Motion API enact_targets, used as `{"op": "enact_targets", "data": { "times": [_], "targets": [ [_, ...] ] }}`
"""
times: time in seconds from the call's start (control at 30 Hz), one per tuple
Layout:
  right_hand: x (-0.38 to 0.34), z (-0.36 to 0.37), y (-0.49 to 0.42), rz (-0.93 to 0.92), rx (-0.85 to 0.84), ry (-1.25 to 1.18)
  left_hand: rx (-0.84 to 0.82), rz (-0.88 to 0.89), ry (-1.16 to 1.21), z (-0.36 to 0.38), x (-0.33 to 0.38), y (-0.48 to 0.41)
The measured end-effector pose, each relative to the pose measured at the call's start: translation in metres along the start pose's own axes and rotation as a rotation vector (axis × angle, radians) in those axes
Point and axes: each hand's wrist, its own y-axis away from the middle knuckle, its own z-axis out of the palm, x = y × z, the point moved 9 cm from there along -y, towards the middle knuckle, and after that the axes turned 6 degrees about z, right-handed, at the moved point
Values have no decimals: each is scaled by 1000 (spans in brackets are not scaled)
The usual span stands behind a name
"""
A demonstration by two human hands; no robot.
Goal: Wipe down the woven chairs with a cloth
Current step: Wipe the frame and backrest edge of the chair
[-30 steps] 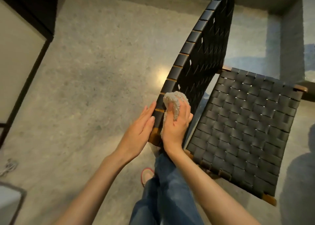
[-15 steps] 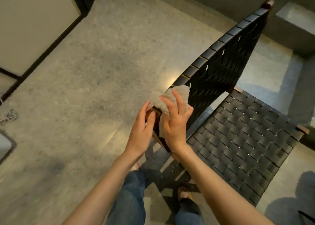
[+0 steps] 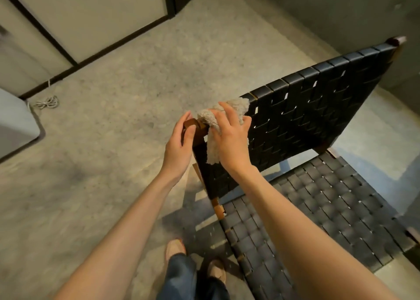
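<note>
The wiping is at the near top corner of the chair (image 3: 295, 154), on its backrest (image 3: 322, 99). The right hand (image 3: 229, 136) grips the cloth (image 3: 212, 148), bunched over the backrest's top edge with a fold hanging down the near side. The left hand (image 3: 179, 145) holds the wooden post (image 3: 193, 124) just beside the cloth, fingers curled round it, bracing the chair. The seat (image 3: 329, 208) lies below, with neither hand on it. Next, I judge, the cloth should run along the top edge to the far corner under even pressure.
</note>
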Motion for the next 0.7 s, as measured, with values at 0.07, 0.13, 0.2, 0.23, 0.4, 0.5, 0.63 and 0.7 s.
{"op": "enact_targets", "data": {
  "times": [0.07, 0.13, 0.2, 0.23, 0.4, 0.5, 0.63, 0.7],
  "targets": [
    [3, 5, 0, 21, -21, -4, 26, 18, 27, 2, -2, 0],
    [4, 9, 3, 48, -26, -22, 28, 40, 57, 6, -5, 1],
    [8, 10, 6, 100, -21, -83, 16, 70, 71, 9, -5, -1],
    [8, 11, 10, 104, -6, -107, 10, 94, 82, 10, -5, -1],
    [6, 24, 42, 3, 75, -210, -43, 233, 131, 19, -18, 4],
    [13, 43, 63, -68, 99, -210, -69, 110, 1, 32, -66, 25],
    [33, 62, 79, -207, 232, -111, 1, 353, 155, 40, -76, 35],
    [41, 64, 78, -272, 318, -102, 66, 479, 121, 42, -81, 31]
  ]
}}
